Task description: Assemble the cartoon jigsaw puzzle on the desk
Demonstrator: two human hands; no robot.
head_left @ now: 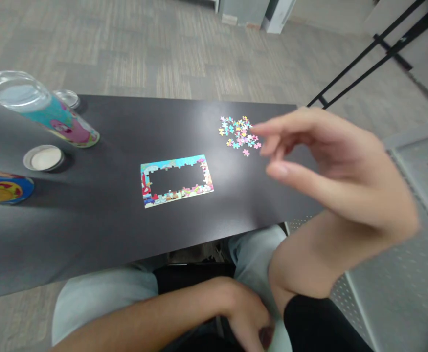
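Note:
My right hand (290, 151) is raised over the right part of the dark table, its thumb and index finger apart and nothing visible between them. Just left of its fingertips, in the picture, lies a loose pile of small colourful jigsaw pieces (241, 129). A jigsaw puzzle (179, 195), with its border in place and a bare rectangular middle, lies flat near the table's front edge. My left hand (248, 318) rests low on my lap, bent downward. Most of its fingers are hidden, and I cannot see anything held there.
A clear tube with a colourful print (63, 117) stands at the left of the table (107, 220). Near it are a round lid (44, 158), another round lid (69, 99) and a blue printed container (4, 186). A grey perforated surface (393, 293) is at the right.

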